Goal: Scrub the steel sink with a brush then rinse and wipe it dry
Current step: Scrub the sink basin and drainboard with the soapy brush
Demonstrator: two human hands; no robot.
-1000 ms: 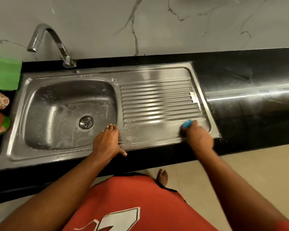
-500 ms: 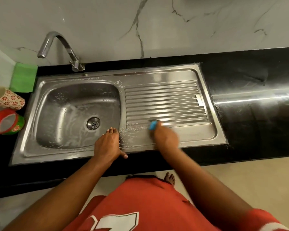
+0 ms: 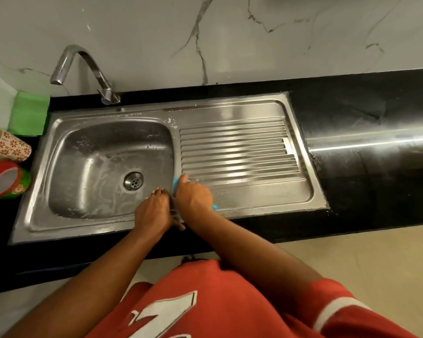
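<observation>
R hand (image 3: 193, 196) grip curled round blue brush (image 3: 180, 182) on sink (image 3: 303, 191) ledge; L hand (image 3: 154, 209) flat, fingers spread. Risk: soapy steel, L palm slips, knuckles bump.

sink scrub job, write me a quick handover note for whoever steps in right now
Right hand: grips the blue brush on the drainboard's near-left corner, beside the basin.
Left hand: rests flat on the steel sink front rim, fingers straight.
Faucet shows no running water. Green cloth lies at the back left of the black counter.
Done: soapy streaks cover the basin and the near drainboard strip.
Left: finish scrubbing, rinse, wipe dry, probably with the cloth.
</observation>
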